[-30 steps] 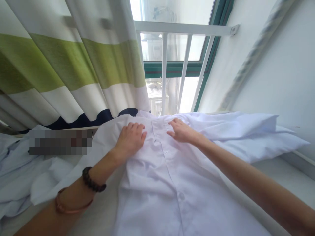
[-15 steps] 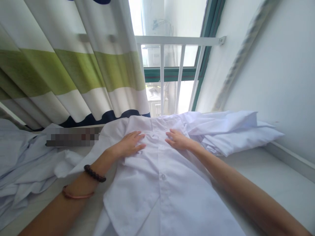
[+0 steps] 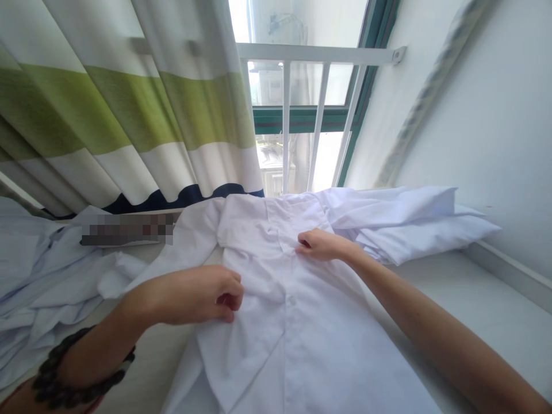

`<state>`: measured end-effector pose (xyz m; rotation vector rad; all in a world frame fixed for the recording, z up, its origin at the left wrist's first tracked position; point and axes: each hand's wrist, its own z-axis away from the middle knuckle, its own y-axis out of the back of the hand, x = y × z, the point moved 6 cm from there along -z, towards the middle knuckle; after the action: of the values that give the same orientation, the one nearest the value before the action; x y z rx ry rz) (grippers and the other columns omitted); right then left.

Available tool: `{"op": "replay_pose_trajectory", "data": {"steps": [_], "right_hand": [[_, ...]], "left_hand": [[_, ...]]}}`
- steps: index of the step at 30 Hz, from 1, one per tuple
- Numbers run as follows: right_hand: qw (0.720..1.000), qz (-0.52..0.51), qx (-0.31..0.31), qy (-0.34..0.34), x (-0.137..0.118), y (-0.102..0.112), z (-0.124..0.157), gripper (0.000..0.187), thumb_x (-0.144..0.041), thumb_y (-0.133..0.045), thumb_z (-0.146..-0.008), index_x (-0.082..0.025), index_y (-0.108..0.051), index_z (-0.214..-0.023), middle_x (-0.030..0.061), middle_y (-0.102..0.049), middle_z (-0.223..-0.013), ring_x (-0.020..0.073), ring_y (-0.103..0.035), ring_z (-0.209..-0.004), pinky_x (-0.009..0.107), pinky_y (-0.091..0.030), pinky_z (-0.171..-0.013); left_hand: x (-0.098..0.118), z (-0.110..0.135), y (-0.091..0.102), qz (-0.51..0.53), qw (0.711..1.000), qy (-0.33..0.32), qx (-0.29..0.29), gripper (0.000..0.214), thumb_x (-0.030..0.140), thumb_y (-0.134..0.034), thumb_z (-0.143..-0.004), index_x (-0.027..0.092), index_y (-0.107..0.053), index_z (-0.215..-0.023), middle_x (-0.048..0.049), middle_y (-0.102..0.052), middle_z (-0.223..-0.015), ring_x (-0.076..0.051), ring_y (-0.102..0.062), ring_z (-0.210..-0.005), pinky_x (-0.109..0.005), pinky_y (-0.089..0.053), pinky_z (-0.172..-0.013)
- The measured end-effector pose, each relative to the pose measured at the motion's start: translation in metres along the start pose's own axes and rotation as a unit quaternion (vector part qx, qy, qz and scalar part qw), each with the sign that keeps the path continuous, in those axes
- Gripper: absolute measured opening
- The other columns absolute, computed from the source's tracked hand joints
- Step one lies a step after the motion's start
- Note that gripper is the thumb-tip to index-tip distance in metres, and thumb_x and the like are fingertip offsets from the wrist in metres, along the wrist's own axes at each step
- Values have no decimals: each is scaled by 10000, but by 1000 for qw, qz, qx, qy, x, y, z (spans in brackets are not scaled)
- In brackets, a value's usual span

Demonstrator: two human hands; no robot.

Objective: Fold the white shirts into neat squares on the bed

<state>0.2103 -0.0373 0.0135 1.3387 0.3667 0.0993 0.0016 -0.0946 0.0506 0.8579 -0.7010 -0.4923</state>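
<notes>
A white button-up shirt [image 3: 310, 339] lies spread front-up on a pale flat surface [image 3: 487, 310], its collar toward the window. My left hand [image 3: 202, 296] hovers over the shirt's left chest with the fingers curled in, pinching a fold of the fabric. My right hand [image 3: 321, 244] rests near the button placket below the collar, fingers curled and pressed onto the cloth. One sleeve [image 3: 185, 241] trails off to the left.
More white garments [image 3: 414, 221] are piled at the right by the wall. Light blue clothes [image 3: 38, 282] lie crumpled at the left. A striped curtain [image 3: 125, 109] hangs behind, beside a barred window [image 3: 302, 115].
My left hand has pulled back from the upper chest toward me and closed on a fold of fabric. My right hand's fingers have curled from flat. The shirt has shifted a little.
</notes>
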Motion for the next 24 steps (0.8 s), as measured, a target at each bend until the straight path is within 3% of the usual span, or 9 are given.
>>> {"op": "replay_pose_trajectory", "data": {"steps": [2, 4, 8, 12, 14, 16, 19, 21, 24], "right_hand": [[999, -4, 50, -17, 6, 9, 1, 237, -288, -414, -889, -170, -577, -765, 61, -637, -789, 145, -530, -652, 246, -309, -540], [995, -4, 90, -36, 10, 17, 2, 251, -284, -393, -892, -172, -562, -745, 59, -630, -772, 149, -524, -655, 251, -308, -545], [998, 4, 44, -49, 10, 14, 5, 242, -311, -419, -885, -173, -578, -766, 72, -645, -820, 171, -561, -711, 255, -330, -561], [995, 1, -36, -89, 13, 5, 14, 402, -518, -424, -893, -159, -585, -971, 112, -657, -955, 216, -608, -761, 273, -379, -575], [992, -21, -64, -105, 16, 2, 17, 533, -617, -342, -899, -152, -580, -1004, 125, -660, -975, 223, -625, -720, 295, -404, -584], [992, -36, -57, -107, 18, 1, 15, 565, -592, -246, -938, -147, -589, -995, 137, -659, -1008, 231, -640, -740, 317, -434, -634], [995, -22, 49, -79, 18, 7, 9, 466, -407, -218, -993, -133, -573, -1118, 158, -603, -1187, 256, -607, -1007, 328, -433, -833], [994, 1, 92, -51, 15, 7, 7, 420, -326, -250, -996, -131, -517, -1255, 159, -527, -1318, 255, -529, -1157, 327, -385, -942], [997, 53, 41, -33, 10, -2, 5, 384, -258, -303, -982, -151, -546, -1260, 148, -528, -1330, 258, -517, -1166, 340, -374, -958]], "left_hand": [[16, 20, 13, 29, 999, -22, 29, 85, 266, -580, -837, 238, -643, -787, 21, -648, -859, -161, -583, -828, -233, -419, -757], [29, 39, 18, 58, 998, -22, 17, 124, 339, -572, -861, 256, -638, -795, 35, -657, -828, -153, -588, -812, -224, -420, -761], [38, 41, 4, 81, 996, -16, -41, 199, 448, -662, -783, 272, -650, -875, 36, -658, -820, -155, -580, -750, -225, -421, -666], [11, 11, -12, 21, 997, 76, -25, 502, 554, -799, -538, 219, -617, -864, -1, -632, -852, -187, -561, -725, -248, -398, -596], [0, 1, -18, 0, 994, 97, -39, 526, 557, -814, -482, 208, -607, -816, -3, -624, -816, -194, -553, -714, -253, -385, -583], [-1, -6, -23, 17, 994, 71, -75, 456, 547, -789, -528, 207, -610, -773, 2, -625, -774, -186, -552, -693, -248, -377, -568], [-9, -13, -16, 71, 994, 54, -60, 405, 590, -575, -757, 192, -581, -680, -13, -615, -694, -165, -553, -622, -251, -396, -556], [-32, -15, -5, 87, 987, 136, -1, 532, 642, -395, -839, 179, -528, -613, -39, -597, -630, -165, -551, -543, -267, -415, -522], [-65, -14, -2, 113, 964, 241, 25, 612, 733, -375, -798, 176, -493, -575, -67, -606, -587, -173, -555, -467, -275, -420, -453]]}}
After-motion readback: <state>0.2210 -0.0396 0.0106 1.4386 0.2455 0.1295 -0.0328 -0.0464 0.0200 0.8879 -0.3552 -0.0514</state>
